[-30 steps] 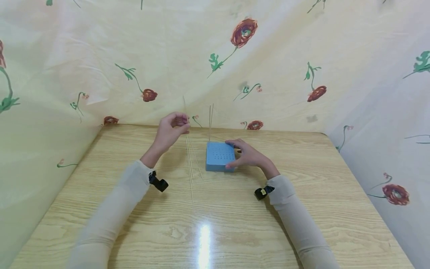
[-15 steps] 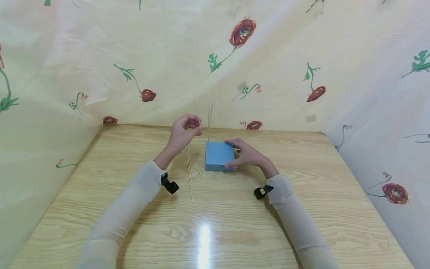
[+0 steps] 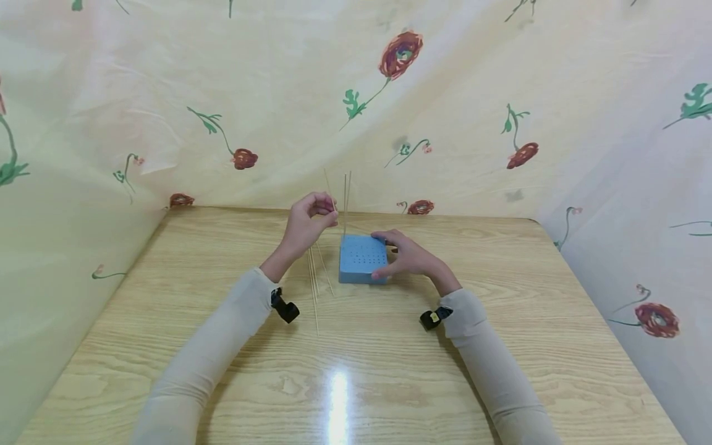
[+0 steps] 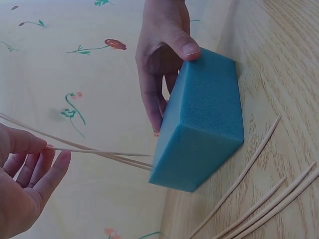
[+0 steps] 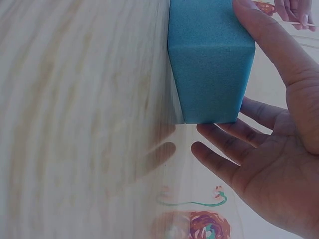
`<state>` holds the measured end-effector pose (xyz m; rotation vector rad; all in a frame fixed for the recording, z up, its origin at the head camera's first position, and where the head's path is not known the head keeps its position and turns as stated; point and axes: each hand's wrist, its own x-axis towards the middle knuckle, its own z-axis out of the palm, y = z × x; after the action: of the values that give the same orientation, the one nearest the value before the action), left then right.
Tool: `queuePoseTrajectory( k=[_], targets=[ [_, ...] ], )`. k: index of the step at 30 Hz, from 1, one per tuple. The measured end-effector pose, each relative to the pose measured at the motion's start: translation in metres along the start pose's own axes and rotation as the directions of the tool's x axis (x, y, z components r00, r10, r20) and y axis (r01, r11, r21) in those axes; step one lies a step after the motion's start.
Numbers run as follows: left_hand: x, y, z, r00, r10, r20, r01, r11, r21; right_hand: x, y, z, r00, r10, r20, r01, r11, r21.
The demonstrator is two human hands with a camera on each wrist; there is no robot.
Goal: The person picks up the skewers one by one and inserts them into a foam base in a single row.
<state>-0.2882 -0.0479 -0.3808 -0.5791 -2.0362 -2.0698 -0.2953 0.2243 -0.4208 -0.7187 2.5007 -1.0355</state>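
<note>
A blue foam block (image 3: 361,275) with rows of small holes in its top sits on the table. My right hand (image 3: 410,254) grips its right side, thumb on the near face and fingers at the far side. My left hand (image 3: 306,222) pinches a thin wooden skewer (image 4: 104,151) between thumb and fingers, left of the block. The skewer's pointed tip is close to the block's top near the far left corner; whether it touches I cannot tell. Two skewers (image 3: 346,201) stand upright in that corner. Their lower ends are inside the foam.
Several loose skewers (image 3: 315,290) lie on the wooden table (image 3: 389,371) left of the block, partly beneath the left forearm's reach. A flowered cloth (image 3: 278,93) hangs behind and at both sides of the table. Each wrist wears a small black camera (image 3: 286,309).
My left hand has moved right with its skewer, toward the block's far left corner, and slowed in the last half second. The right hand and the block have stayed put.
</note>
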Motion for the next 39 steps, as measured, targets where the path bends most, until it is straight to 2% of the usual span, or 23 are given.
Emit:
queuePoseTrajectory(
  k=[14, 39],
  targets=[
    [-0.0028, -0.0005, -0.0003, 1.0, 0.003, -0.013, -0.002, 0.999, 0.045, -0.0031, -0.0037, 0.0028, 1.0, 0.005, -0.008, -0.005, 1.0, 0.003],
    [-0.007, -0.0007, -0.0002, 1.0, 0.0, 0.017, 0.0, 0.999, 0.046, -0.006, -0.0083, 0.0052, 1.0, 0.023, -0.019, -0.023, 1.0, -0.006]
  ],
)
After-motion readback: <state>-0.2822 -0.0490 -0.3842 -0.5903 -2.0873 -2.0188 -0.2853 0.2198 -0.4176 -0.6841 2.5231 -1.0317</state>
